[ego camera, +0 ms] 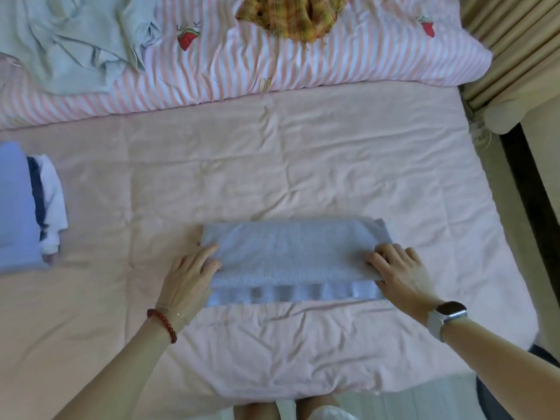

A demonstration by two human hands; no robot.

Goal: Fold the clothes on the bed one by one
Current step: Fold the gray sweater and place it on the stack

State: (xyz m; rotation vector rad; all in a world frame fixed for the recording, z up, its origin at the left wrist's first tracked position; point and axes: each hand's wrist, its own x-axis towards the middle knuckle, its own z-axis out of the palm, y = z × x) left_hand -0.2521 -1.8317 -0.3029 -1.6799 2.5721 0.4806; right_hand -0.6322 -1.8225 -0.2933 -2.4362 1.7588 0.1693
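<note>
A wrinkled pale pink sheet covers the bed, filling most of the frame. Along the top lies a puffy pink-and-white striped quilt with strawberry motifs. On it, upper left, a crumpled pale green garment is cut off by the frame edge. At left centre, a folded stack of clothes is partly out of view. Lower centre, a light blue knit garment forms a flat, ribbed rectangle. The left hand grips its left end; the right hand grips its right end, fingertips hidden in the fabric.
</note>
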